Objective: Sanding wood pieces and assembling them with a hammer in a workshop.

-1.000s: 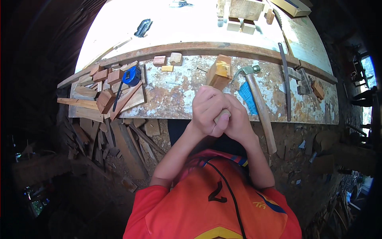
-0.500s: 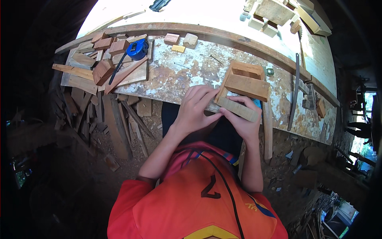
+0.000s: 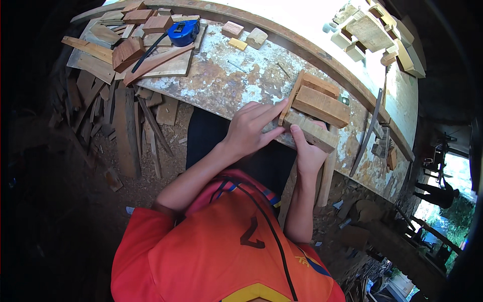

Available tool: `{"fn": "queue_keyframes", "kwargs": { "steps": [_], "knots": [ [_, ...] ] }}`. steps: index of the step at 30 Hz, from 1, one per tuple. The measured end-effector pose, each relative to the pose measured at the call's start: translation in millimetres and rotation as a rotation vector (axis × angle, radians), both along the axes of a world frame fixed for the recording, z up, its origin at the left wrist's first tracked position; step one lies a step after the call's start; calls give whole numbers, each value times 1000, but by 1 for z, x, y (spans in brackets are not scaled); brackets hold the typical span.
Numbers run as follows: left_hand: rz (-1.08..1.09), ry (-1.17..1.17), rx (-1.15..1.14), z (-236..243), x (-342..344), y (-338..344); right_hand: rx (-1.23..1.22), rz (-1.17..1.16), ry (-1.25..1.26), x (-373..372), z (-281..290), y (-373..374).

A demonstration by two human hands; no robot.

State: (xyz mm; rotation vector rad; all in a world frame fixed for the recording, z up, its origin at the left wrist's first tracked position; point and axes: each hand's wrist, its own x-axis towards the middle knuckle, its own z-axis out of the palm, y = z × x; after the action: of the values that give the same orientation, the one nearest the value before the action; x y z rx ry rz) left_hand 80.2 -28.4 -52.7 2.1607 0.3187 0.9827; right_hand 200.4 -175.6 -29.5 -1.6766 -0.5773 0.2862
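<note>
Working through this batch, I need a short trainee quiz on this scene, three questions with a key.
1. True or false: the blue tape measure lies left of the left hand.
2. What does the right hand hold? (a) a nail (b) a wooden piece (c) the tape measure
3. How many small blocks lie just right of the tape measure?

Key: 1 true; 2 b; 3 three.

a scuffed bench (image 3: 216,75), timber offcuts (image 3: 127,53) and tape measure (image 3: 183,33) show a woodworking shop.
</note>
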Motion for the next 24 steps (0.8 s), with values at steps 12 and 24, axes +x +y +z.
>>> {"fn": "queue_keyframes", "kwargs": {
  "steps": [12, 24],
  "knots": [
    [-1, -64, 22, -9, 0, 3, 1, -46, 147, -9, 20, 15],
    [-202, -80, -371, 14, -6, 8, 145, -63, 200, -5, 12, 6]
  ]
}}
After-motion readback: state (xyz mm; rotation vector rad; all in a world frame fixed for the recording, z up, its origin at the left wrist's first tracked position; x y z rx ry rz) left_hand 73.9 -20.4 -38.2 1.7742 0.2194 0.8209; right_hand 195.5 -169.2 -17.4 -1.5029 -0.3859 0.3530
